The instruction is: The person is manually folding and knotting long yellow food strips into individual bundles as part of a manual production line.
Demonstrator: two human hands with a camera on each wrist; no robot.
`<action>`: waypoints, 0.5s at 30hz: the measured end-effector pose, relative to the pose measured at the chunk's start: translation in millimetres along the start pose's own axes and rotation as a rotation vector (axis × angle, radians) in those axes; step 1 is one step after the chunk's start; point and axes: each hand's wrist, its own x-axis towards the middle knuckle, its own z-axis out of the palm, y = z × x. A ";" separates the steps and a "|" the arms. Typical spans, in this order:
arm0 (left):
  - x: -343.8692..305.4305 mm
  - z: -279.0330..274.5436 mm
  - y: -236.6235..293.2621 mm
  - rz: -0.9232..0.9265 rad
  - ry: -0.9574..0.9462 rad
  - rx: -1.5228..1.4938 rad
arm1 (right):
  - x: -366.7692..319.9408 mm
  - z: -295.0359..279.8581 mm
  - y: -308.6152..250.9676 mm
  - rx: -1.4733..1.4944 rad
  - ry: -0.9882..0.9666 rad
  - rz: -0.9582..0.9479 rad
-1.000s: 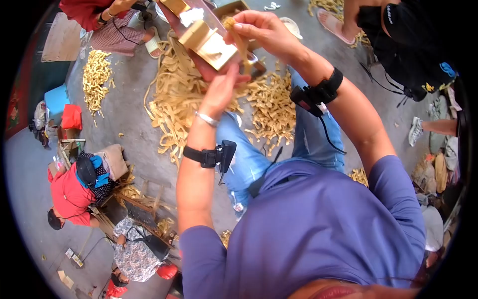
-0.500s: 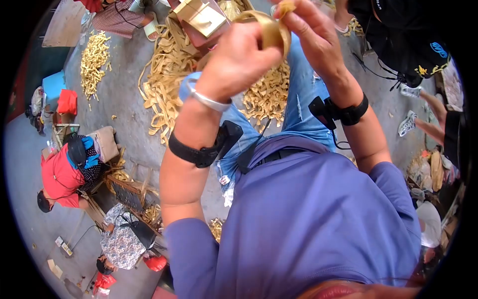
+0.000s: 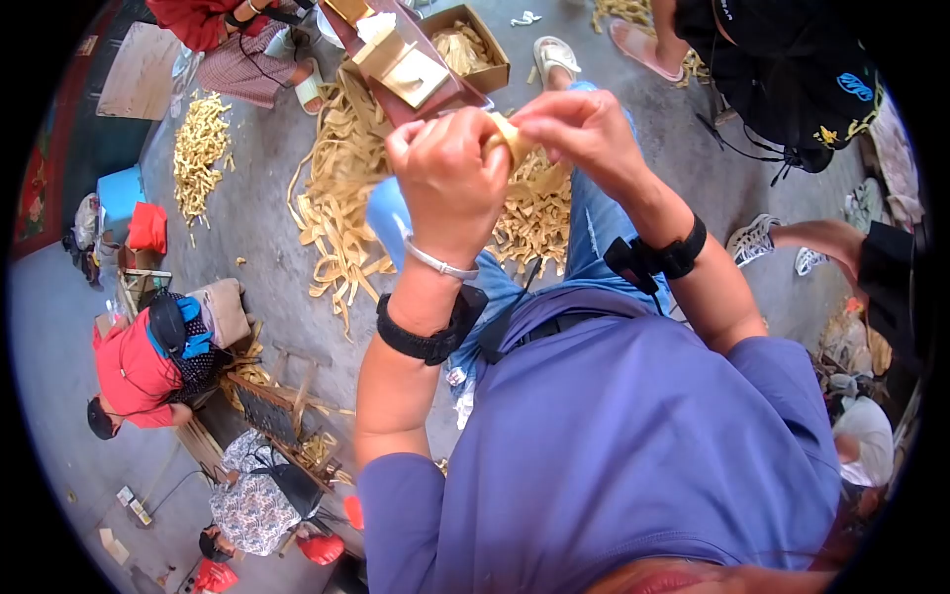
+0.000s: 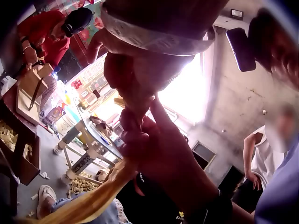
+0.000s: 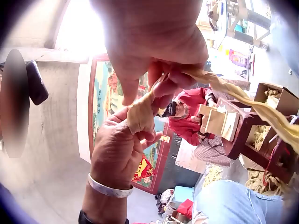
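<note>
Grey floor (image 3: 272,287) | yellow strip (image 5: 268,113) | tail's long axis slants lower-right, right-wrist view

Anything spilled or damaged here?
Long, flat tan strips lie in a loose tangle on the grey floor, which looks untidy but may be deliberate. A crumpled white scrap there looks like litter. The held yellow flat strip shows no plain damage.

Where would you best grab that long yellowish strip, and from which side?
Probably by the tail of the yellowish strip, pinched on its broad faces, coming from the side away from the left hand and right hand. That part is ribbon-like and uncovered, though its far end runs out of view; the folded part is crowded between both hands.
</note>
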 end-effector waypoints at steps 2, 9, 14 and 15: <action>0.2 -4.0 3.3 0.037 -0.011 0.058 | -3.3 -2.2 -2.8 0.043 -0.127 0.055; 9.3 -23.5 -1.2 0.131 -0.001 0.078 | -15.7 -27.3 24.5 -0.465 -0.204 0.047; 2.9 -6.4 4.2 -0.217 -0.234 -0.313 | -20.2 -18.7 18.0 -0.039 0.000 0.024; -3.4 8.0 -4.3 -0.341 -0.249 -0.546 | -21.2 -15.9 16.0 -0.028 0.026 0.017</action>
